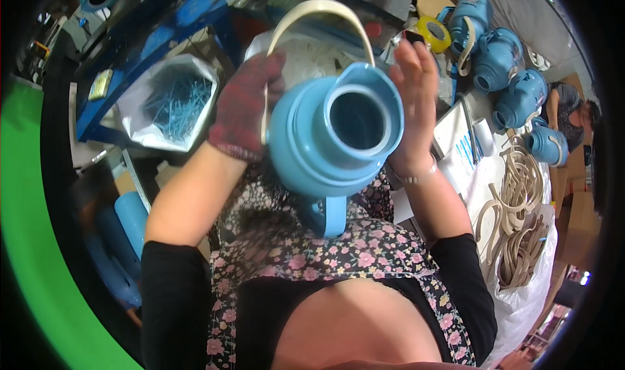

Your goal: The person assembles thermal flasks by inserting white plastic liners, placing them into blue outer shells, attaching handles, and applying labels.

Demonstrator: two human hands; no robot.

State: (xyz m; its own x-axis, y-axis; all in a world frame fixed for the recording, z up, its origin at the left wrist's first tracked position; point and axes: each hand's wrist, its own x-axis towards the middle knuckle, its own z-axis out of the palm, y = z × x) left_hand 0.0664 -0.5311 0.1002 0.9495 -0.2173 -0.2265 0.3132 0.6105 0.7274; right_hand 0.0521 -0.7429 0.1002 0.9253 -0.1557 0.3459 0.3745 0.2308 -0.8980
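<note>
A light blue thermos jug body [303,139] is tilted toward me in front of my apron, its round mouth dark inside. A cream carrying handle [319,7] arches over its far side, and a blue side grip [335,215] points down at me. On the jug's left side, my left hand [249,106] in a dark red checked glove holds it where the cream strap runs down; the fingertips are partly hidden. My bare right hand [416,90] is at the right side, fingers stretched upward, palm toward the jug; whether it touches the shell I cannot tell.
Left of me, a white bag [133,113] holds many thin blue strips beside a blue metal frame [163,41]. Several blue jugs [498,57] line the far right. Bundled cream straps [521,181] lie on white plastic at right. Another person [569,113] is beyond them.
</note>
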